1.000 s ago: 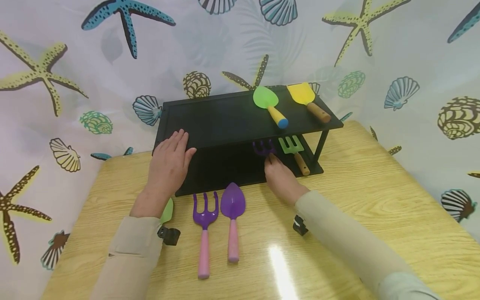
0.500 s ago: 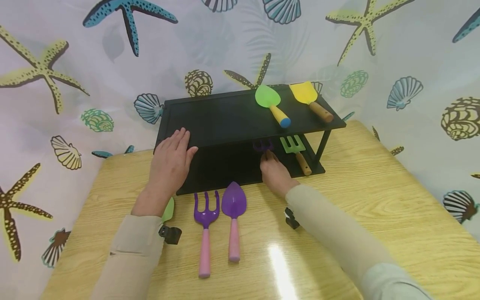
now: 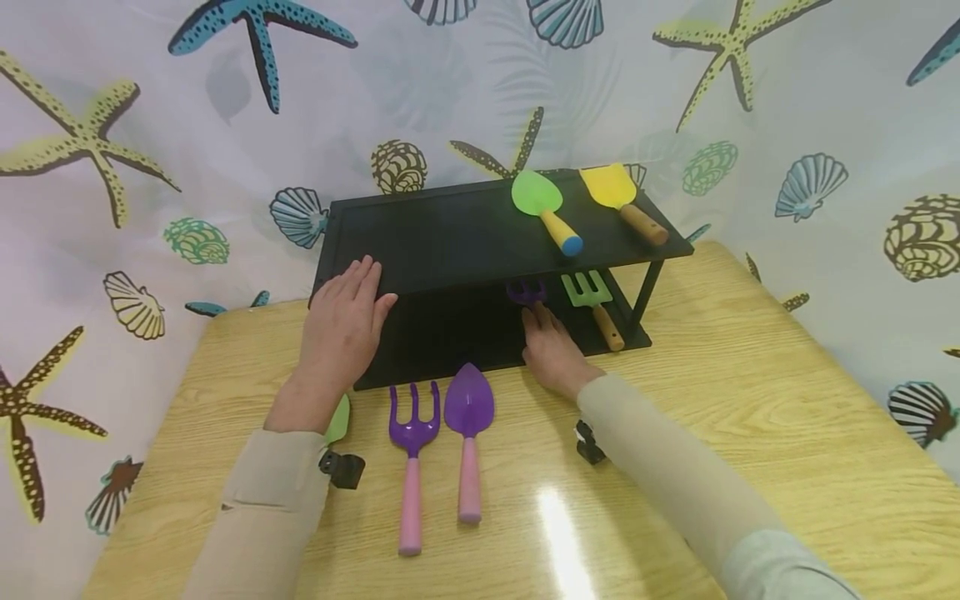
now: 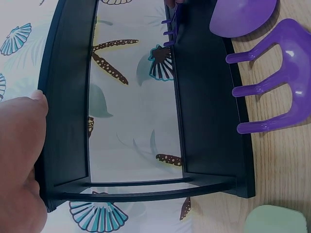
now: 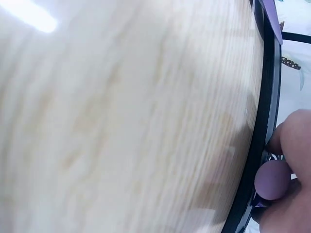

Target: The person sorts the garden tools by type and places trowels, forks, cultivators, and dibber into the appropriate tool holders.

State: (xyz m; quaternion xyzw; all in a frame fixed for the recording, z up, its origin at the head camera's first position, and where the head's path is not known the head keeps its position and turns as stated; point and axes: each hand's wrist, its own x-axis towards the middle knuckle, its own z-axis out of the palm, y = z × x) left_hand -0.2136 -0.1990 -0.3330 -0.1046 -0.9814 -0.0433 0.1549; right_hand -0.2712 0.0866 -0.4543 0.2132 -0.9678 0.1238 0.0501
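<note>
My left hand (image 3: 341, 321) rests flat on the left front edge of a black two-tier shelf (image 3: 435, 237). My right hand (image 3: 555, 346) reaches onto its lower tier (image 3: 450, 342), fingers around the handle of a small purple hand fork (image 3: 527, 292). In the right wrist view, the handle's rounded pinkish end (image 5: 273, 179) shows between thumb and fingers. Right of it on that tier lies a green hand fork (image 3: 587, 288) with a wooden handle. Before the shelf lie a larger purple hand fork (image 3: 413, 433) and a purple trowel (image 3: 469, 408), both pink-handled.
On the upper tier are a green trowel (image 3: 537, 193) with a yellow handle and a yellow shovel (image 3: 609, 185) with a brown handle. A light green tool (image 3: 339, 419) is partly hidden under the left forearm. A patterned cloth (image 3: 435, 92) hangs behind the wooden table (image 3: 750, 400).
The right hand has moved slightly left and the small purple fork sits a little lower and deeper under the upper tier. Lately the right fingers look looser. The left hand stays put.
</note>
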